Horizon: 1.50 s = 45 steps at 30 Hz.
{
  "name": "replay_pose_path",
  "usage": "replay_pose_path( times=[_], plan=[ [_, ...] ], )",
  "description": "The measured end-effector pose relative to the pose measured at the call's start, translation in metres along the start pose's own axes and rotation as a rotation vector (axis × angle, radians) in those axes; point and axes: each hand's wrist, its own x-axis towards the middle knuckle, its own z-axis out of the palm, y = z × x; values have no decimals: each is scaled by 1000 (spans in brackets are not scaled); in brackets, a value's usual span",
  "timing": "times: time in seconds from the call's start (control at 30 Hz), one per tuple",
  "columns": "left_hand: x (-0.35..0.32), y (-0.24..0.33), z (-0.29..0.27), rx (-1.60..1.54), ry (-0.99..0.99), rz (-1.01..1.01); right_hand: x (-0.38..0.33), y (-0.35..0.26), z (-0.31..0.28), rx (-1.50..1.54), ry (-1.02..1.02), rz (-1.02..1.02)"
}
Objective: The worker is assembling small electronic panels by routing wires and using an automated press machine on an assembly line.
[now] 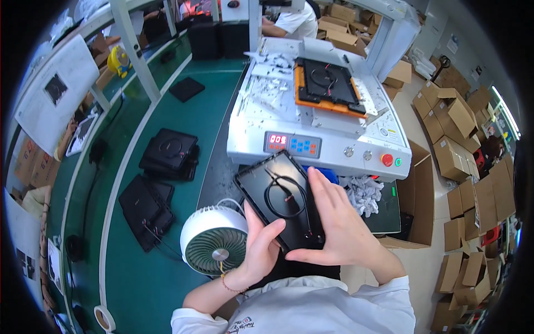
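Between my two hands, tilted in front of me, is a black rectangular casing [261,186] with a shiny inner face. A coiled black cable [285,196] lies on that face, with thin wire ends near the casing's lower corner. My left hand [261,239] grips the left lower edge, its thumb over the face and its fingers underneath. Along the right side lies my right hand [336,222], fingers straight and together, thumb stretched by the lower edge. Beyond the casing, a similar black casing [334,83] with a cable rests on an orange fixture [308,99] on a white machine [253,136].
A white desk fan [214,236] stands close to my left forearm. Stacked black casings [168,151] and further casings [143,209] lie on the green table [128,267]. The machine's front carries a red button [387,160]. Cardboard boxes [453,158] crowd the right; a co-worker's white sleeve [295,22] shows behind.
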Motion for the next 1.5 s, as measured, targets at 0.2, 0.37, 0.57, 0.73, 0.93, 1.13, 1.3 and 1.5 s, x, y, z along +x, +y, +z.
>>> replay_pose_path(
  times=[0.2, 0.37, 0.57, 0.73, 0.93, 1.13, 1.3, 1.5],
  plan=[
    [-1, -6, 12, 70, -85, -36, 3, 4, -14, -2, -22, 69],
    [56, 62, 5, 1035, 16, 347, -16, 14, -63, -132, -25, 243],
    [215, 69, 95, 1722, -104, 248, -37, 36, -113, -243, 44, 462],
    [277, 22, 138, 2023, 36, 203, -53, 64, -123, -312, 129, 586],
    [288, -1, 169, 2213, 200, 35, -45, 95, -131, -271, 158, 849],
    [273, 41, 184, 2157, 325, 412, 29, 123, -129, -296, 274, 899],
    [239, 103, 158, 2299, 397, 482, 126, 119, -104, -311, 206, 847],
    [184, 144, 95, 2303, 466, 507, 185, 106, -79, -288, 10, 945]
  ],
)
